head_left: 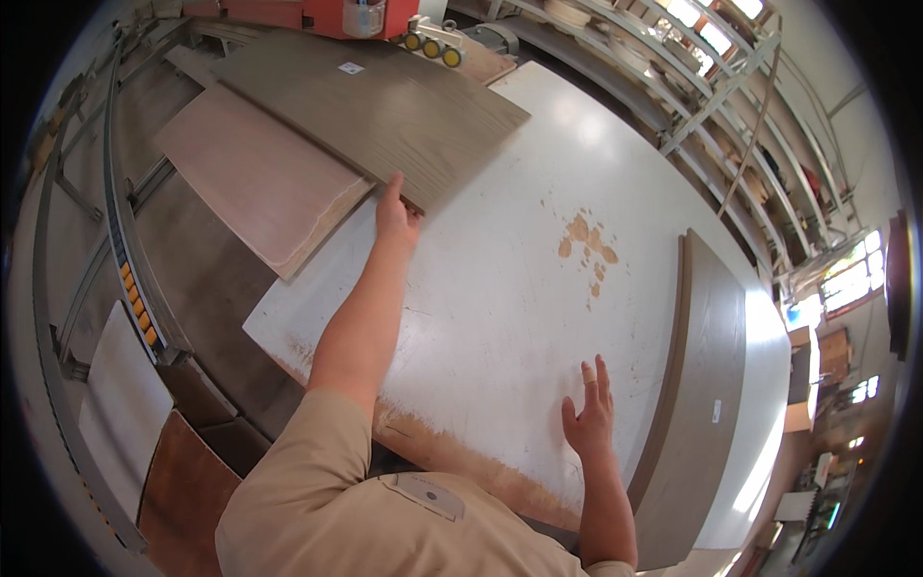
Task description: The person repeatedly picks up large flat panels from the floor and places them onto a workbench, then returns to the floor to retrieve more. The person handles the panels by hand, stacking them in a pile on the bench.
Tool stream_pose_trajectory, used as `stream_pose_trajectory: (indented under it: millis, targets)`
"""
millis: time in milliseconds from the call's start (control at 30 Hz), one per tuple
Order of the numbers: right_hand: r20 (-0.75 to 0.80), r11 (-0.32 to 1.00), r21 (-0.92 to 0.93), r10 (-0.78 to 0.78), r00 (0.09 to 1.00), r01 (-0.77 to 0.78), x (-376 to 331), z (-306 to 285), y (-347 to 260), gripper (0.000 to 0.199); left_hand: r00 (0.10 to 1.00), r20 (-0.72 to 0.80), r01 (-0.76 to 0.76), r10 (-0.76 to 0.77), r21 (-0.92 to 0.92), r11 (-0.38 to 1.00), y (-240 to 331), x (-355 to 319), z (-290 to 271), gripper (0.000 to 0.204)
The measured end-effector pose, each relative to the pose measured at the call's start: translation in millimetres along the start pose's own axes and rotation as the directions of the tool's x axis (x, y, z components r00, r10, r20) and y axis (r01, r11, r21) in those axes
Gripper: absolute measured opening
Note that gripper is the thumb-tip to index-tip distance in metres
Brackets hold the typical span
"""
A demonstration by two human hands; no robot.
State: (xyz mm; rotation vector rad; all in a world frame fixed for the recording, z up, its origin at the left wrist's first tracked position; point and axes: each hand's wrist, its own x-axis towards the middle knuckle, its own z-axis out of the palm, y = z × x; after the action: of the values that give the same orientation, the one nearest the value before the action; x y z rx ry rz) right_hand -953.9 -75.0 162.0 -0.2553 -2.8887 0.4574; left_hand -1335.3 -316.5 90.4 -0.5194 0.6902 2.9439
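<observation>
Shirt (452, 539); left grip (395, 215) clasping board (385, 106) edge; right grip (589, 421) spread empty over roomy tabletop (490, 279).

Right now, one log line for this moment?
left hand: holding brown board near its corner | right hand: empty, over white table | second brown board: on table's right side

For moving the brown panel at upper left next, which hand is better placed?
Likely the left hand: it holds the brown panel near its closest corner. The right hand is open over the white table, apart from that panel, nearer the right-side boards.
</observation>
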Motion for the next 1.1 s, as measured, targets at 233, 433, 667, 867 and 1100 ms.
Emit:
stream_pose_trajectory:
  millis: [233,433,667,867,1100]
  targets:
    - [-0.001,0.973,0.23,-0.002,1.0,0.002,39.7,-9.3,-10.4,0.062,0.985,-0.147,0.11,-0.089,0.142,0.984,-42.7,-30.5,24.4,0.057]
    - [-0.089,0.948,0.294,-0.098,0.991,0.12,107.4,-9.7,23.3,0.063,0.981,-0.081,0.184,-0.178,0.08,0.98,-90.8,-83.3,20.3,0.057]
    - [-0.153,0.949,0.294,0.163,0.975,-0.112,251.4,-18.4,80.1,0.051,0.893,-0.057,0.448,-0.446,0.013,0.894,-106.3,-175.5,-2.7,0.039]
    - [-0.013,0.983,0.002,0.185,0.983,-0.185,322.6,8.7,116.1,0.051,0.578,0.109,0.815,-0.809,-0.137,0.564,-88.1,-265.9,-33.4,0.041]
    - [0.096,0.913,-0.147,0.395,0.914,-0.379,271.5,-32.2,148.8,0.066,0.456,0.441,0.888,-0.773,-0.178,0.423,-46.3,-306.4,-62.8,0.049]
